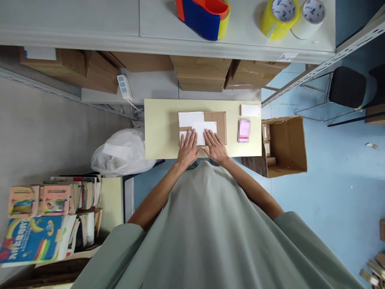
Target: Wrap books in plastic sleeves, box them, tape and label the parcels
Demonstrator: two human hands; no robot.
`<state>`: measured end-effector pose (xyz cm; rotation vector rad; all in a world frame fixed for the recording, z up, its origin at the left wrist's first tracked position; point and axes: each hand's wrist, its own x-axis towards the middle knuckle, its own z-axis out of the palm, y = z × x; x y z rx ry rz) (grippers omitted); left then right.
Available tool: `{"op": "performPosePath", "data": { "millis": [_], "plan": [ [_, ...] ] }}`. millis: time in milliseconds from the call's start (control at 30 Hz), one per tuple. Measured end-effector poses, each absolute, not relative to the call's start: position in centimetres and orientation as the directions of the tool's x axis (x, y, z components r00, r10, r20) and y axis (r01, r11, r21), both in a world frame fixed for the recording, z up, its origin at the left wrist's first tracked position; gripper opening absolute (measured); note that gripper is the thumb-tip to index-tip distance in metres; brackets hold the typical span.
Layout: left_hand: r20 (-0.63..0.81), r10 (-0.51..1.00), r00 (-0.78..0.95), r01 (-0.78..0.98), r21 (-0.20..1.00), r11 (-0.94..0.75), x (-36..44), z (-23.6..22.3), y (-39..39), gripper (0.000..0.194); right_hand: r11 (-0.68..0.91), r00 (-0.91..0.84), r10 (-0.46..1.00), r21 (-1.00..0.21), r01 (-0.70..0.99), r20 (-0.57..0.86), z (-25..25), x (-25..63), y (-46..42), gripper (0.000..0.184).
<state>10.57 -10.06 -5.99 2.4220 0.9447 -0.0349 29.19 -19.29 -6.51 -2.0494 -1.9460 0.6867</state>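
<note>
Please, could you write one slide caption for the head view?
Left hand and right hand rest on white paper and brown cardboard on a pale table.

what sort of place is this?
Probably a packing or small storage area: tape rolls stand on the upper shelf, cardboard boxes sit beneath it, and an open carton stands right of the work table.

A loose, plain, softly creased grey-green shirt [204, 224] with wide short sleeves [116, 251], forearms [254, 185] and hands [188, 152] bare.
</note>
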Motion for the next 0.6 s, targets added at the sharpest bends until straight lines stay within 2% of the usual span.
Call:
{"op": "performPosePath", "data": {
  "millis": [300, 600],
  "plan": [
    [-0.196, 0.647, 0.737, 0.647, 0.481, -0.592, 10.4, -5.9, -9.1, 0.08, -0.22, 0.164, 0.974, -0.489, 0.844, -0.155, -6.7, 31.9, -18.5, 0.078],
    [-0.15, 0.648, 0.747, 0.62, 0.51, -0.597, 13.3, -6.8, -6.8, 0.075, -0.119, 0.072, 0.99, -0.447, 0.886, -0.12, -7.4, 29.2, -13.8, 0.081]
  ]
}}
